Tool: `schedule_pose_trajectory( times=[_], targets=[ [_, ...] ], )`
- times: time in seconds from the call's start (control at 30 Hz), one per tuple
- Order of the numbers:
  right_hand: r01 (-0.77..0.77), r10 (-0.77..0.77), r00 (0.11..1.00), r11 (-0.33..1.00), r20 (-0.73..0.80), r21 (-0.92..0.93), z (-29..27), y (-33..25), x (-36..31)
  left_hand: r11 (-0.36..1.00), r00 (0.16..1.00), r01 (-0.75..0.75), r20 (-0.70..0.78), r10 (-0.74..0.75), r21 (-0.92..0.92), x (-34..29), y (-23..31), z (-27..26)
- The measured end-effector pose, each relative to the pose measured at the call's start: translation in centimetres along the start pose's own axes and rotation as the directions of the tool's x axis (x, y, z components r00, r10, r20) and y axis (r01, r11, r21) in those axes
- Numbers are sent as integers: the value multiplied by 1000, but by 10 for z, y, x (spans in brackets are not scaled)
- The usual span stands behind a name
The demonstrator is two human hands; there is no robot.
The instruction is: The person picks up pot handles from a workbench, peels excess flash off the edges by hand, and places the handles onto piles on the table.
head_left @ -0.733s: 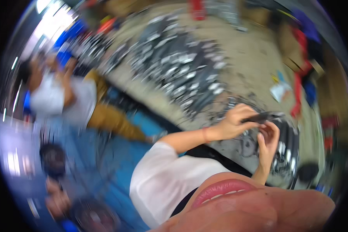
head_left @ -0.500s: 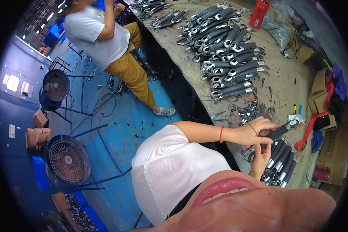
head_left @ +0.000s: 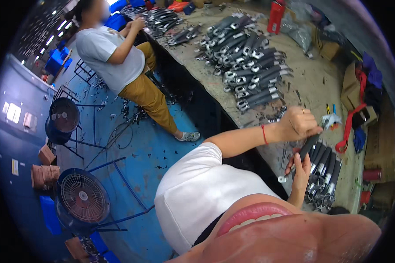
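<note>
Assembly of a dark-handled tool [head_left: 309,147] over the workbench [head_left: 311,83].
The tool is gripped near its top by the closed left hand [head_left: 296,125] and steadied below by the curled right hand [head_left: 299,168], just above a row of like tools [head_left: 324,173]; setting-down is judged next. Since the earlier frames the view has swung and both hands have shifted.

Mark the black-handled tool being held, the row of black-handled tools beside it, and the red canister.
black-handled tool [head_left: 308,147], head view, mid handle.
row of black-handled tools [head_left: 327,168], head view, handle middle.
red canister [head_left: 276,16], head view, body.
</note>
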State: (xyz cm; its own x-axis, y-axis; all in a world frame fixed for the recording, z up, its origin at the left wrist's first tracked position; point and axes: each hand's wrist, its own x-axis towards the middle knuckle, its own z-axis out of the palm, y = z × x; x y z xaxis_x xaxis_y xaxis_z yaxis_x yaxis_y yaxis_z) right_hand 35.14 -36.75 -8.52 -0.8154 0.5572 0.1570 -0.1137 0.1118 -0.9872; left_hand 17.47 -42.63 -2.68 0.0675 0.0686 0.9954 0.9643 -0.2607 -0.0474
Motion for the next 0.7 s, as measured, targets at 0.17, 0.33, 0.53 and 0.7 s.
schedule_pose_trajectory(
  times=[0.17,0.33,0.53,0.7],
  targets=[
    [32,-35,998,998,57,58,-40,17,109,998,999,34,-17,-34,-44,-6,-85,89],
    [55,-52,997,997,-55,55,-126,43,192,633,810,577,261,-525,-517,-10,-132,215],
    [-92,55,984,972,-170,-217,-156,63,218,993,989,-47,147,31,104,-23,-167,263],
    [-65,69,996,995,-60,75,-148,67,244,996,997,-64,39,62,59,-21,-189,259]
  ],
)
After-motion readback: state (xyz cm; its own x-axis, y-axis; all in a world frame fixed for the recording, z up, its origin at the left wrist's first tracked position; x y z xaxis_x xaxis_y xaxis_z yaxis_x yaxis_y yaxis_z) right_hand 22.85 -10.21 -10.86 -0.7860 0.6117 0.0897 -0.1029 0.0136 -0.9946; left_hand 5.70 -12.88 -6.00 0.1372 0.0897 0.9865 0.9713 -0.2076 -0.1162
